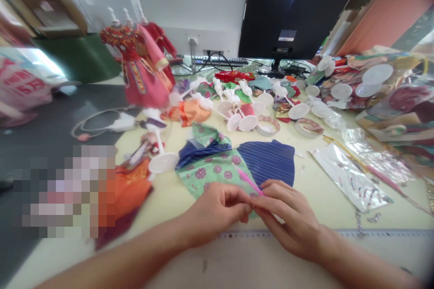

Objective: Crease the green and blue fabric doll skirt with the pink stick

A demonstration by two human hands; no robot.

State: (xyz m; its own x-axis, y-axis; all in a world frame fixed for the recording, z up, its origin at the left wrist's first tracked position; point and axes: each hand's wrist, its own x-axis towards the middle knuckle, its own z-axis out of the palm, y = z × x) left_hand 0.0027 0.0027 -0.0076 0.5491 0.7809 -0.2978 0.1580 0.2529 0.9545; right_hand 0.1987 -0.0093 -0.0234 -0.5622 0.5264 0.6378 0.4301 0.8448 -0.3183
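My left hand (pixel 217 207) and my right hand (pixel 291 221) meet at the fingertips near the table's front. The left fingers are pinched together; anything between them is too small to make out. A pink pen-like tool (pixel 249 181) rests at my right hand's closed fingers, its tip pointing up and left over the cloth. Beneath and beyond the hands lies green cloth with purple flowers (pixel 217 169), joined by dark blue striped cloth (pixel 269 160) on the right.
White stands (pixel 163 162) and small garments lie behind the cloth. Tape rolls (pixel 268 126) sit at centre right, a clear packet (pixel 351 178) farther right. Dressed figures (pixel 145 72) stand back left, before two monitors (pixel 291 18). Orange cloth (pixel 130 189) lies at left, a ruler strip (pixel 389 234) near the front edge.
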